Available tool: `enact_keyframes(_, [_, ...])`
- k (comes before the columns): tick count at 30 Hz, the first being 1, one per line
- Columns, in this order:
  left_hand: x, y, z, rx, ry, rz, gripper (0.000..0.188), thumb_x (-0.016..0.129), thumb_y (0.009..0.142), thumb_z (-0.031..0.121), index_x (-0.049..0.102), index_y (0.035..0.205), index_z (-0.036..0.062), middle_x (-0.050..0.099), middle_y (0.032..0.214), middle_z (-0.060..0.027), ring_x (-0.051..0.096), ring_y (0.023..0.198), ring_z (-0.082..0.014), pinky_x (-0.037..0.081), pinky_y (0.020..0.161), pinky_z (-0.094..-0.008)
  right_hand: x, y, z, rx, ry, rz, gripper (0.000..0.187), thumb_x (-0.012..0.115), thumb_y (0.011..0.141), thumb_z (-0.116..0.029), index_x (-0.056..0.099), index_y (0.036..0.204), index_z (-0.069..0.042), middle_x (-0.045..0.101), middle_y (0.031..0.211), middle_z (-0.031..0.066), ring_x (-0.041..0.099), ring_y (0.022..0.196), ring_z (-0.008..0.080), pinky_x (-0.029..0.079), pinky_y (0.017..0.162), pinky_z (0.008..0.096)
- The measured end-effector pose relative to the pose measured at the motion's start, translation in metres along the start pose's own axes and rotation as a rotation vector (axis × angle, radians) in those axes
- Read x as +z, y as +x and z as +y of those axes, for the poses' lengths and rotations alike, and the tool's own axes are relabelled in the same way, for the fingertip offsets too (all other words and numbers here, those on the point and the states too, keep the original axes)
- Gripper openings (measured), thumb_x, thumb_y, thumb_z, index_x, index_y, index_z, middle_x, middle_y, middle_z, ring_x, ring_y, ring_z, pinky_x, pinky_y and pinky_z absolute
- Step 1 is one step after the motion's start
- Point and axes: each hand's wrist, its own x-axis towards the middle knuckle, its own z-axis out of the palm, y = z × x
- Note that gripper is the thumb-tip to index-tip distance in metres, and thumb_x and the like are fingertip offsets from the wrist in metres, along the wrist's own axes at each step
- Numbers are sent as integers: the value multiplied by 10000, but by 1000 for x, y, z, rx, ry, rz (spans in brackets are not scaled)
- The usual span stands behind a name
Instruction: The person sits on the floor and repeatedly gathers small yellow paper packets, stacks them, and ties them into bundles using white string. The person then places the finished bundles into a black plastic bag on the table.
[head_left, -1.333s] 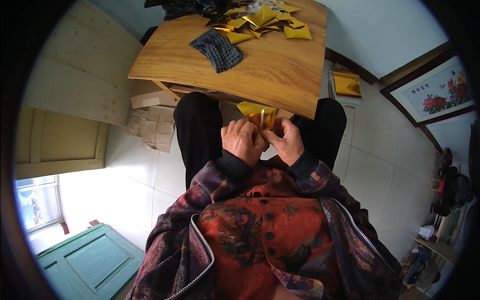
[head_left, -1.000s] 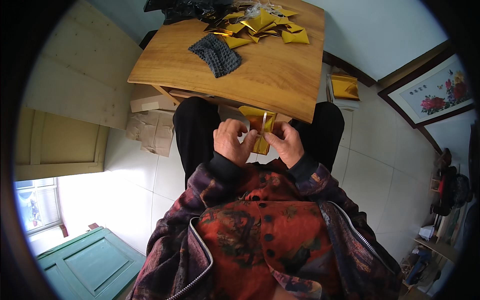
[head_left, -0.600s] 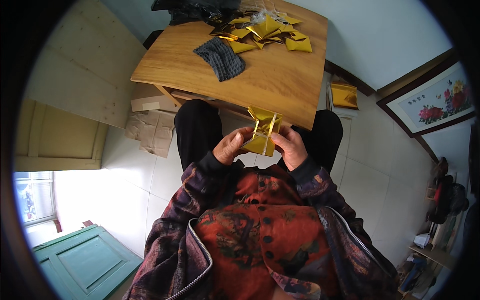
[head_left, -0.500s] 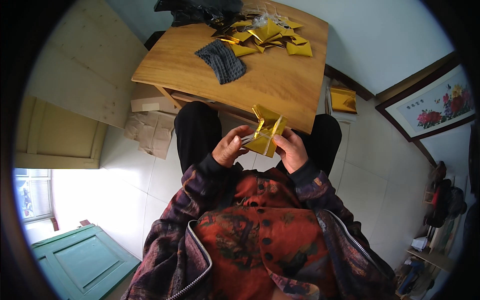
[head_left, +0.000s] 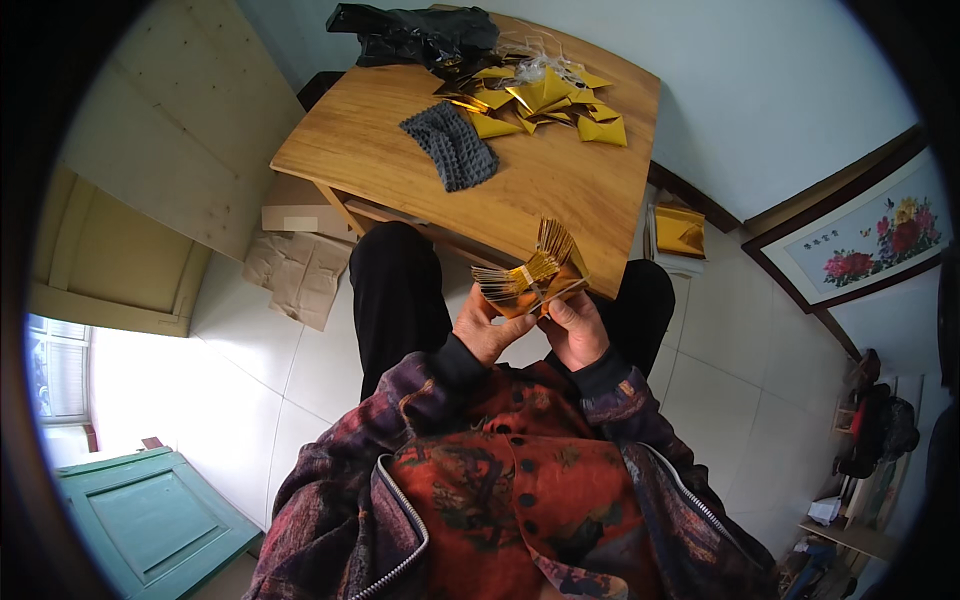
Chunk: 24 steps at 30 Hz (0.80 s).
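Pinching the near side of a fanned bundle of folded, shiny gold foil paper [head_left: 532, 282], the bare left hand [head_left: 486, 326] has its thumb toward the middle and its fingers partly hidden beneath. The bare right hand [head_left: 578, 332] is closed on the same bundle at its right lower corner, thumb on top, close beside the left thumb. A pale narrow band [head_left: 531, 277] crosses the bundle's middle, and its folded layers spread out on both sides of it.

The bundle is at the near edge of the brown wooden table [head_left: 380, 135], toward its right corner, and overlaps that edge in this view. Two knees in black trousers [head_left: 398, 290] flank it, also by the table's near edge.

On the table's left half lies a dark grey, waffle-textured cloth [head_left: 452, 148]. Toward its far side are a loose heap of folded gold foil pieces [head_left: 545, 95], some crumpled clear plastic [head_left: 540, 62] and a black plastic bag [head_left: 415, 38]. On the floor right of the table sits a flat gold foil stack [head_left: 680, 231]; below the table's left side lies creased brown paper [head_left: 300, 278].
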Motion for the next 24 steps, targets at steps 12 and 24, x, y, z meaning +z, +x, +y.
enact_keyframes(12, [-25, 15, 52, 243, 624, -120, 393, 676, 734, -34, 543, 1092, 60, 602, 955, 0, 554, 872, -82, 457, 785, -239, -12, 0, -32, -15, -511, -51, 697, 623, 814, 12, 309, 1434, -49, 472, 1338, 49, 459, 1209, 143, 377, 1002, 302])
enact_keyframes(24, [-59, 56, 34, 69, 507, -119, 402, 720, 711, 21, 590, 1090, 49, 598, 1013, -55, 564, 996, -193, 421, 909, -306, -40, 45, -30, -148, -1000, -117, 702, 671, 807, -23, 321, 1415, -38, 509, 1265, 65, 514, 1141, 161, 407, 995, 323])
